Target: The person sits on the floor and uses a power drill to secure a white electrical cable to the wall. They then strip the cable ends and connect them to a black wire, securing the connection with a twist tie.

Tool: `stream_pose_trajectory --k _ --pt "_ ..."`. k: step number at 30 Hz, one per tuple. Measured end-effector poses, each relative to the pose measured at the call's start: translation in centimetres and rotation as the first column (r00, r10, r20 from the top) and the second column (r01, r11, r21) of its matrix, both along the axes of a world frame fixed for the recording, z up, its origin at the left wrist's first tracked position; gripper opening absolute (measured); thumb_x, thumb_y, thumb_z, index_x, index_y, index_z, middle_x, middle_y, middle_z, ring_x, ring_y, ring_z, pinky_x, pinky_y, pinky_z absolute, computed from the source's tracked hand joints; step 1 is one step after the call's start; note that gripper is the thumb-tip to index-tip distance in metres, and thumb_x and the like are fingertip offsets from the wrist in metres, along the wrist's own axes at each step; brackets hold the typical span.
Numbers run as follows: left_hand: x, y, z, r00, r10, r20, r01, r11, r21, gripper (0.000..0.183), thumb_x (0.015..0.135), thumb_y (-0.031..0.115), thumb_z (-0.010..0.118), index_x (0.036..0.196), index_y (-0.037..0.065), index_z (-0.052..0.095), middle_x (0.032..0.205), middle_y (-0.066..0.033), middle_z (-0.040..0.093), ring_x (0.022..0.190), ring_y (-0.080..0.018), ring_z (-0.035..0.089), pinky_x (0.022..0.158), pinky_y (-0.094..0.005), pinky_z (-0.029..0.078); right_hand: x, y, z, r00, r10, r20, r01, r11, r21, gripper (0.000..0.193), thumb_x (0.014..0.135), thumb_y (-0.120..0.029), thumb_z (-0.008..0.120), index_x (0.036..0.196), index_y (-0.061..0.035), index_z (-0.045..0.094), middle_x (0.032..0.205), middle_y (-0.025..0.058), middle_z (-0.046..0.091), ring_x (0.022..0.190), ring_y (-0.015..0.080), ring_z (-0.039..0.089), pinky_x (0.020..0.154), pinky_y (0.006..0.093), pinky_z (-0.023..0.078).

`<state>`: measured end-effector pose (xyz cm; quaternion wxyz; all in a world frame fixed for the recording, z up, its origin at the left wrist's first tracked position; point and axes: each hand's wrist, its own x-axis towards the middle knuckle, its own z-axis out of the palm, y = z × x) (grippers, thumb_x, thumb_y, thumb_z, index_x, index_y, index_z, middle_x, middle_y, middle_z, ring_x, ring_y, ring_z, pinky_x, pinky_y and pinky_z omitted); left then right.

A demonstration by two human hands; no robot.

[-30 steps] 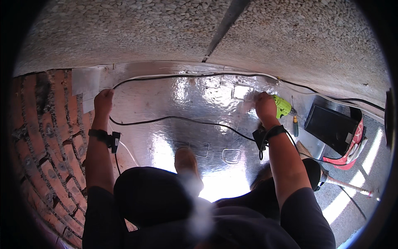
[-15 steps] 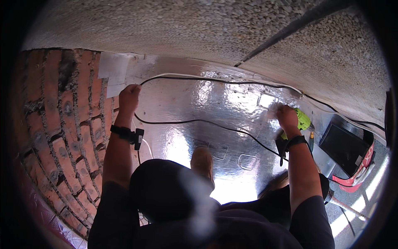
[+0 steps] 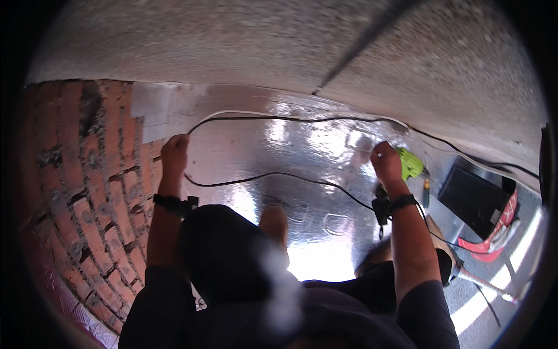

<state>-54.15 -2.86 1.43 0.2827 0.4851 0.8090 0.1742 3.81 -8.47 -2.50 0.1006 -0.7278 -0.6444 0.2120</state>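
My left hand is closed around a black cable at its bend beside the brick wall. From there, one length runs along the far wall and another curves right toward my right wrist. My right hand is closed, with a small pale thing at its fingertips that is too small to name. A translucent, crumpled-looking patch lies just left of those fingers, probably thin plastic. Partly behind my right hand is a lime-green power tool. A screwdriver with a yellow and dark handle lies nearby.
Shiny silver foil sheeting covers the surface below me. A brick wall stands at left, a pebbled wall at the far side. A white cable follows the wall. At right sit a black flat case and a red bag.
The view has shifted slightly. My right hand has drawn away from the translucent patch, and a small pale thing now shows at its fingertips. My left hand still holds the black cable.
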Motion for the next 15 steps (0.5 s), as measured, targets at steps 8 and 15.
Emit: stream_pose_trajectory --k 8,15 --pt "-0.4 -0.7 -1.3 0.979 0.107 0.172 -0.106 0.994 -0.014 0.027 0.089 0.025 0.063 0.096 0.000 0.067 0.067 0.0012 0.057 0.058 -0.0075 0.048 0.055 -0.0257 0.041 2.3 0.6 2.6 0.990 -0.022 -0.142 -0.021 0.957 -0.291 0.020 0.084 -0.015 0.055 0.097 -0.0061 0.068 0.085 0.0129 0.068 0.073 0.0255 0.067 0.068 0.0371 0.052" --pt "0.3 -0.6 -1.0 0.957 0.164 0.240 -0.163 0.986 -0.023 0.025 0.090 0.024 0.063 0.096 0.000 0.066 0.062 0.0037 0.051 0.051 -0.0050 0.041 0.047 -0.0230 0.034 1.9 1.2 3.3 0.972 -0.056 -0.230 -0.035 0.926 -0.376 0.020 0.084 -0.017 0.056 0.095 -0.0066 0.068 0.089 0.0132 0.069 0.084 0.0295 0.066 0.076 0.0376 0.051"
